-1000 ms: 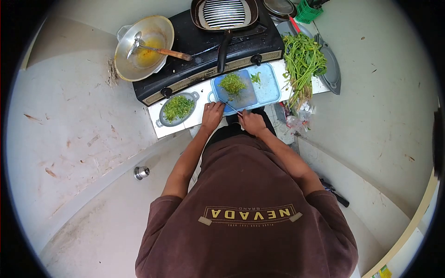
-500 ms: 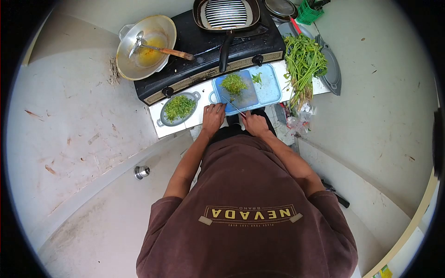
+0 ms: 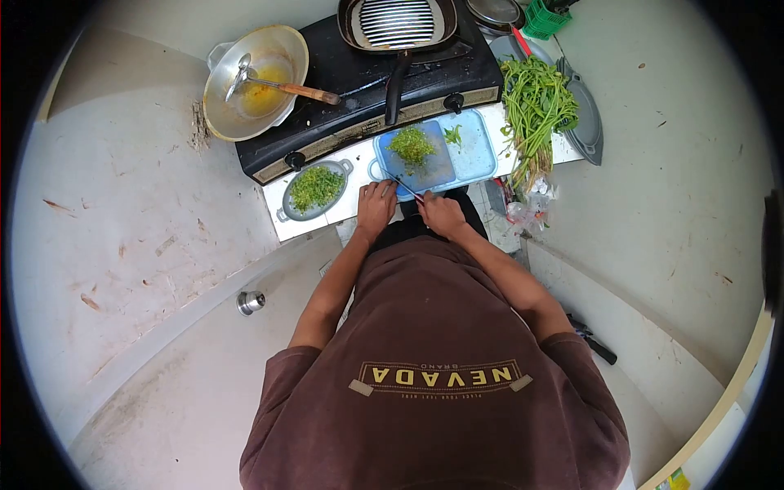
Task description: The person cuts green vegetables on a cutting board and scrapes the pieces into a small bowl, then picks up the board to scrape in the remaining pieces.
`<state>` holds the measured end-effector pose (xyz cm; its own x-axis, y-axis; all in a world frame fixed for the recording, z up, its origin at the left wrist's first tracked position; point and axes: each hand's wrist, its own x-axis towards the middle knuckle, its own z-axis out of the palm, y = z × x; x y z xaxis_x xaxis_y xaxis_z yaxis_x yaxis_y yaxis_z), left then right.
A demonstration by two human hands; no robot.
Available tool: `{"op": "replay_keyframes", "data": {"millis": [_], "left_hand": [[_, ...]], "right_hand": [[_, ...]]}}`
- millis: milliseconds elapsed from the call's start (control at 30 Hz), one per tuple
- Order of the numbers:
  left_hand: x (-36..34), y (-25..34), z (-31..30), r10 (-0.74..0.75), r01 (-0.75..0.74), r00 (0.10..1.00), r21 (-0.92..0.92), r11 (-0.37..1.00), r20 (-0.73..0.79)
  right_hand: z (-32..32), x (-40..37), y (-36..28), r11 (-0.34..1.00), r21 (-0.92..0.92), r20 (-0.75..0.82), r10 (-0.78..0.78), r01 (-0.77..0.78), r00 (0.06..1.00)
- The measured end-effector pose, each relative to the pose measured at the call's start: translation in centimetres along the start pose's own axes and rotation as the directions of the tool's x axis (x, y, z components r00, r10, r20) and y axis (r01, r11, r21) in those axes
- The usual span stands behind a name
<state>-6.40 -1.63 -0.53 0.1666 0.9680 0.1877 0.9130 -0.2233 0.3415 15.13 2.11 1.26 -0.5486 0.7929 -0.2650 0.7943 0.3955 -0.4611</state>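
Observation:
My right hand (image 3: 443,215) is closed around the handle of a knife (image 3: 404,186). Its blade points up and left over the front edge of a blue cutting board (image 3: 441,170), close to the fingers of my left hand (image 3: 377,206). That hand lies at the board's front left corner with its fingers bent together; whatever they hold is hidden. A heap of chopped greens (image 3: 411,145) sits on the board's darker left part. A small leafy sprig (image 3: 453,136) lies on the lighter right part.
Left of the board, a grey oval dish (image 3: 283,214) holds chopped greens. Behind stand a black stove (image 3: 347,110), a wok (image 3: 214,98) with a ladle (image 3: 294,89) and a grill pan (image 3: 394,88). Long leafy stems (image 3: 535,110) lie at right beside grey plates (image 3: 590,131).
My right hand has shifted slightly left with the knife, bringing the blade nearer to my left fingers. My left hand has hardly moved.

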Motion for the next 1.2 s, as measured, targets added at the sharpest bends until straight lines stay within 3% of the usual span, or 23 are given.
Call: {"op": "replay_keyframes", "data": {"millis": [267, 533, 833, 1067, 1200], "left_hand": [[-0.2, 0.1, -0.6, 0.003, -0.004, 0.999, 0.006, 1.0, 0.035], [-0.6, 0.2, -0.7, -0.005, 0.003, 0.996, 0.023, 1.0, 0.087], [-1.6, 0.2, -0.4, -0.082, 0.106, 0.988, -0.195, 0.975, 0.127], [-1.1, 0.6, -1.3, -0.096, 0.117, 0.991, -0.273, 0.955, 0.091], [-0.7, 0.3, -1.3, -0.114, 0.113, 0.993, -0.346, 0.932, 0.018]], "right_hand": [[0.0, -0.3, 0.6, 0.998, -0.057, 0.032, 0.009, -0.007, 0.999], [0.9, -0.2, 1.4, 0.999, -0.024, -0.038, 0.02, -0.021, 0.999], [0.7, -0.6, 0.9, 1.0, 0.007, -0.024, -0.026, 0.027, 0.999], [0.3, -0.2, 1.1, 1.0, -0.015, 0.019, -0.018, 0.018, 1.0], [-0.1, 0.7, 1.7, 0.999, -0.039, -0.056, 0.034, -0.036, 0.998]]}}
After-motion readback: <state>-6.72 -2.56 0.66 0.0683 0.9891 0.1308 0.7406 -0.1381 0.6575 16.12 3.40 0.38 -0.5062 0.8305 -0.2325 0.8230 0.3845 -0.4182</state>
